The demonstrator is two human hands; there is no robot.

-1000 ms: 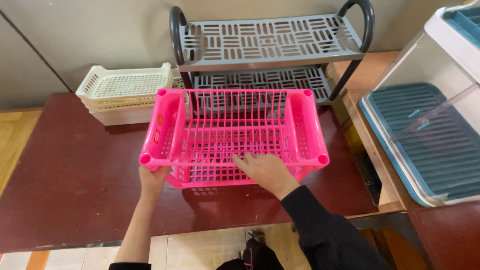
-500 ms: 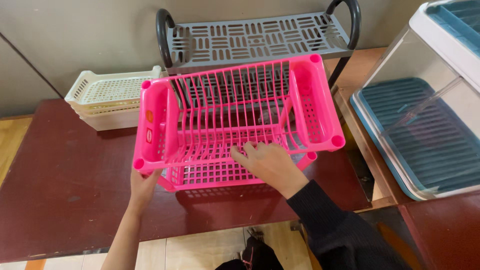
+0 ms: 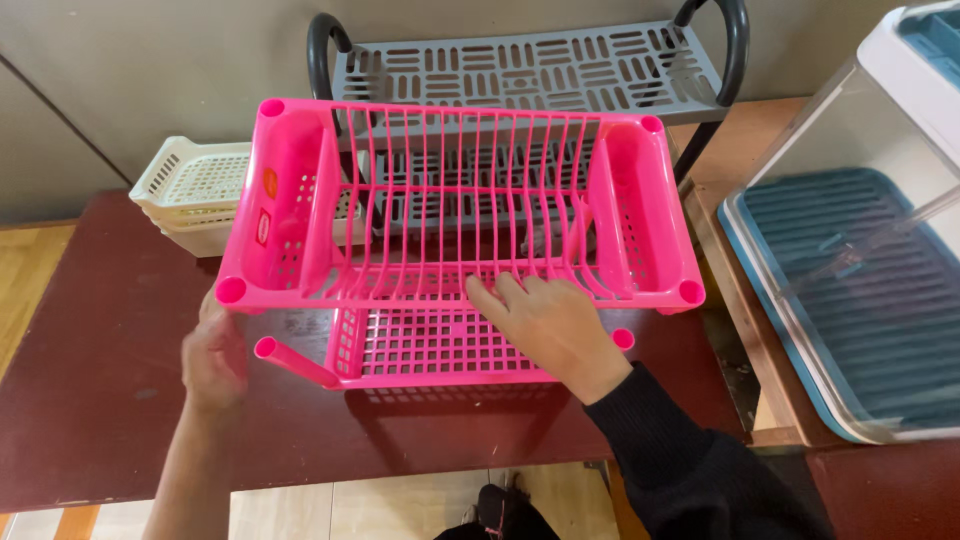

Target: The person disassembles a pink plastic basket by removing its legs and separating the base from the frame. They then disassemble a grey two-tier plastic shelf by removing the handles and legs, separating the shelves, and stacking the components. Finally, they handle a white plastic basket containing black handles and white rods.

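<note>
Grey two-tier plastic shelf rack [image 3: 530, 70], slotted top, dark curved handles at both ends, standing far centre against the wall; cream perforated baskets [image 3: 190, 190], stacked, at far left on the table; dark red table [image 3: 100, 400], glossy top, spanning left to centre; clear plastic box [image 3: 860, 200] with white rim, at right, holding a blue ribbed tray [image 3: 860, 300]; wooden surface [image 3: 740, 150] beneath the box, far right; pale tiled floor [image 3: 400, 505] along the near edge.
</note>
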